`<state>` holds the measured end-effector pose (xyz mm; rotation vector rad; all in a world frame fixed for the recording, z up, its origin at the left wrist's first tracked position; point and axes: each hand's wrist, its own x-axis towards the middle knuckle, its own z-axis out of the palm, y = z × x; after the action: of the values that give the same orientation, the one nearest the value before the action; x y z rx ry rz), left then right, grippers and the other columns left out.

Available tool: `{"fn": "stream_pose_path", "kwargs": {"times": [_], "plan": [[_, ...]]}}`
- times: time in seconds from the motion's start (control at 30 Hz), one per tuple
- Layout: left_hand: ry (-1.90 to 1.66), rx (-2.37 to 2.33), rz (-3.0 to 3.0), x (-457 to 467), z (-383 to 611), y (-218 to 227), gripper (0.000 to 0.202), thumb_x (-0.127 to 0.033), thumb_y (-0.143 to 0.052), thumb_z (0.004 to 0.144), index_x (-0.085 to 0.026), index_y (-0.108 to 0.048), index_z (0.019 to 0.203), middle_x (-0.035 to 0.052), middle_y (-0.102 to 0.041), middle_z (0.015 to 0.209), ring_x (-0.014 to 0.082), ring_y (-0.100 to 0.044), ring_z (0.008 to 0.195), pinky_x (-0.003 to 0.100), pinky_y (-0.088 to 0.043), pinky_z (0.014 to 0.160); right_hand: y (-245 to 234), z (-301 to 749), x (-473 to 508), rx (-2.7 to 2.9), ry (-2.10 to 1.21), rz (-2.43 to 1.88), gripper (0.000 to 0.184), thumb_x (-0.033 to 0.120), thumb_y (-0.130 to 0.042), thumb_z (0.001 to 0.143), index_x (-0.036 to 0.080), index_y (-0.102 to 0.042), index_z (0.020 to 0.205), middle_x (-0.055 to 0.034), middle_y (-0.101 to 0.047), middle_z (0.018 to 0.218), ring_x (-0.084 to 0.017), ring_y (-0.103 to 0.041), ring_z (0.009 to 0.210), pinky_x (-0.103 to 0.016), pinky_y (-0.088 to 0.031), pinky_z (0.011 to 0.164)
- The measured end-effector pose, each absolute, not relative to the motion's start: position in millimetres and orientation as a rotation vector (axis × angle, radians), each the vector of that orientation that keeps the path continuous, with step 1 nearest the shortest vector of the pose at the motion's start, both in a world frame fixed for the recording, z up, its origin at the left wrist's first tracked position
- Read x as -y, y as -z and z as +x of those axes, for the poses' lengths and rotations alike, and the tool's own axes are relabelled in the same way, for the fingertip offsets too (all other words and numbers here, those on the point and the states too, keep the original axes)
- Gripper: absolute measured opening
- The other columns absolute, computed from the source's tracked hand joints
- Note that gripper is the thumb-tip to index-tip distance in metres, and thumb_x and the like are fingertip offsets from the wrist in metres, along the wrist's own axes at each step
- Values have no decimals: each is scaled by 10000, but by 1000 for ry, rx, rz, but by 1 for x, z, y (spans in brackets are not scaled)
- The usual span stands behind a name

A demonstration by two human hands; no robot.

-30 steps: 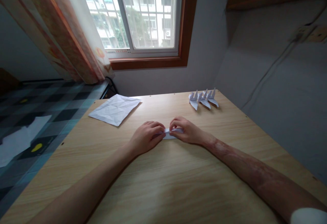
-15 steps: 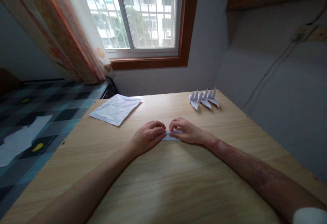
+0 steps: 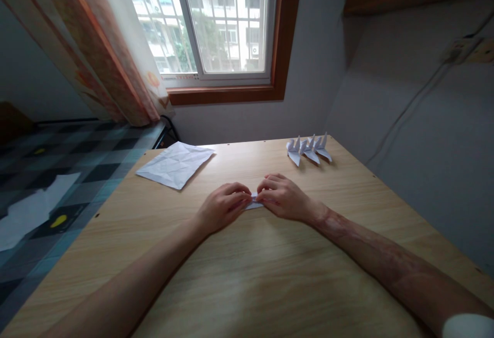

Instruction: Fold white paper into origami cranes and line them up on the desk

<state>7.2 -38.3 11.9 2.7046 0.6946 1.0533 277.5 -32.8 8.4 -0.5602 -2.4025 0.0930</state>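
Observation:
A small folded piece of white paper [image 3: 253,205] lies on the wooden table between my two hands, largely covered by the fingers. My left hand [image 3: 226,205] pinches its left side, with the fingers curled and the thumb below. At its right side my right hand [image 3: 283,197] grips the paper too, fingers bent over it. The fingertips of both hands nearly meet at the middle of the paper. How the hidden parts are folded I cannot make out.
Three white paper cranes [image 3: 309,150] stand in a row at the table's far right. A creased sheet of paper [image 3: 175,165] lies at the far left. Beyond the table's left edge, white paper [image 3: 33,207] rests on a checked bed [image 3: 100,158]. A window [image 3: 227,24] is ahead.
My right hand has shifted slightly and its fingers bend further over the paper. Less of the paper shows now, and it sits at a slight tilt. My left hand has hardly moved.

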Motion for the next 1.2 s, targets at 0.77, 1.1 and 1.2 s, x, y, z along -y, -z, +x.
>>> {"fn": "stream_pose_path", "kwargs": {"times": [0.77, 1.1, 1.2], "plan": [[-1509, -908, 2304, 39, 8, -20, 253, -298, -719, 1057, -248, -714, 1305, 129, -691, 1392, 272, -687, 1283, 470, -613, 1079, -15, 276, 33, 2004, -864, -906, 181, 336, -773, 977, 205, -716, 866, 5, -673, 815, -173, -576, 783, -299, -443, 714], [-1376, -891, 1606, 45, 31, -3, 306, -446, -770, 1020, -200, -647, 1154, 113, -744, 1274, 218, -768, 1063, 397, -633, 994, 7, 261, 22, 1260, -1506, -724, 487, 526, -1008, 739, 211, -648, 833, 0, -757, 836, -169, -665, 759, -293, -517, 729], [-1279, -836, 1604, 52, 37, -2, 290, -430, -818, 986, -193, -681, 1081, 79, -781, 1101, 212, -781, 985, 380, -644, 948, 10, 259, 26, 1204, -1593, -703, 465, 495, -1011, 748, 210, -661, 862, -1, -774, 853, -178, -704, 798, -295, -539, 764]]}}
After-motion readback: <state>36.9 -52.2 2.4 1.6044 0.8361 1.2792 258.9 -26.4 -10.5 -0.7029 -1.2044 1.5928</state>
